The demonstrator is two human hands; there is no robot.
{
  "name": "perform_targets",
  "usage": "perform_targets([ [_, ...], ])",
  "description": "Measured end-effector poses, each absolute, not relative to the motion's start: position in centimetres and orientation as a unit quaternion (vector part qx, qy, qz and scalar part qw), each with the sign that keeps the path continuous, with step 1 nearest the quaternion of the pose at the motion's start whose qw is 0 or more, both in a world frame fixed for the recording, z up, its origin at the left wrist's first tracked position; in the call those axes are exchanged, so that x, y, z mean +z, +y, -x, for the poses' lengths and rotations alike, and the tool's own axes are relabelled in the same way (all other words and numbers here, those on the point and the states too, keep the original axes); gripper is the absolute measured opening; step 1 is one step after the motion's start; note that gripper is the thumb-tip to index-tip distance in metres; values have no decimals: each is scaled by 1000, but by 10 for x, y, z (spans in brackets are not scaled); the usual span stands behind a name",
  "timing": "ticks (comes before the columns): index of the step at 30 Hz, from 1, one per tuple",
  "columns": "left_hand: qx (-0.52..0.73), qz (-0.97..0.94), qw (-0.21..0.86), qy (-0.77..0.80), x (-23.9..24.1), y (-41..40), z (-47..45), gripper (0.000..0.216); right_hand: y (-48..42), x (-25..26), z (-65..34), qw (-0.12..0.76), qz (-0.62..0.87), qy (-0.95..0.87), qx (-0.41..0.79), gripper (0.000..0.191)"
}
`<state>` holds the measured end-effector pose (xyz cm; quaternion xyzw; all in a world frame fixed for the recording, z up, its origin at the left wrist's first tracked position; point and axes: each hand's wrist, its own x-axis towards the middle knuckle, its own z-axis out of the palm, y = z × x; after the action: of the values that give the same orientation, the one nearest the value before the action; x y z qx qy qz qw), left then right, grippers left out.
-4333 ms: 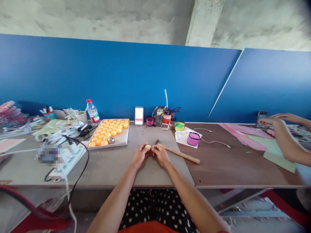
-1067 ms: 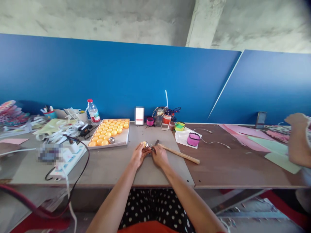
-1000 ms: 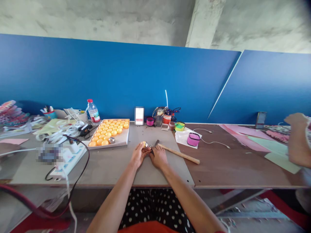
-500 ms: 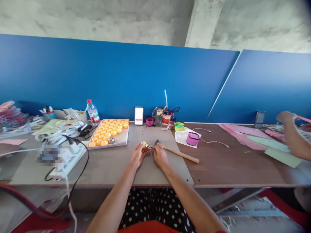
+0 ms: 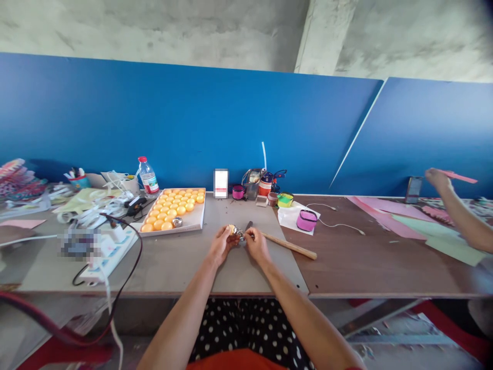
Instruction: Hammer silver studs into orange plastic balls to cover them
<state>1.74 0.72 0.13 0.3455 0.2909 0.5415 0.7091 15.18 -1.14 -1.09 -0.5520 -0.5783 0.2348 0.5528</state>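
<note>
My left hand (image 5: 221, 247) is closed around an orange ball partly covered with shiny silver pieces (image 5: 236, 232), held just above the table in front of me. My right hand (image 5: 257, 245) has its fingers pinched together right beside the silver side of the ball. Whatever lies between those fingertips is too small to make out. Behind the right hand a hammer lies on the table, its wooden handle (image 5: 292, 246) pointing right and its dark head partly hidden by the fingers. To the left stands a shallow white tray (image 5: 195, 221) of orange balls, with one silver-covered ball (image 5: 177, 222) among them.
A power strip (image 5: 103, 262) with cables and a water bottle (image 5: 148, 177) are on the left. Small purple container (image 5: 306, 220) sits on white paper at right. At the far right, a co-worker's hand (image 5: 439, 178) holds a pink strip (image 5: 460, 177) above coloured sheets (image 5: 454, 249).
My right hand has shifted slightly right, and more of the silver pieces shows between my hands. The co-worker's hand has moved left with the pink strip.
</note>
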Motion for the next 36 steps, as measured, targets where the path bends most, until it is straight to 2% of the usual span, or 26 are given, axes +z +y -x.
perform_targets([
  [4,542,-331,716,290,4,5,-17,31,-14,-4,-151,552,524,-555,335,17],
  [11,555,-321,717,272,6,5,-18,22,-14,-2,-149,562,472,-544,406,11],
  [21,568,-291,724,262,8,5,-19,16,-10,-8,-148,578,469,-555,372,11],
  [32,547,-364,699,284,0,6,-18,39,-13,-3,-145,566,467,-540,412,10],
  [36,534,-360,717,268,3,4,-19,37,-14,-3,-145,562,465,-555,401,10],
])
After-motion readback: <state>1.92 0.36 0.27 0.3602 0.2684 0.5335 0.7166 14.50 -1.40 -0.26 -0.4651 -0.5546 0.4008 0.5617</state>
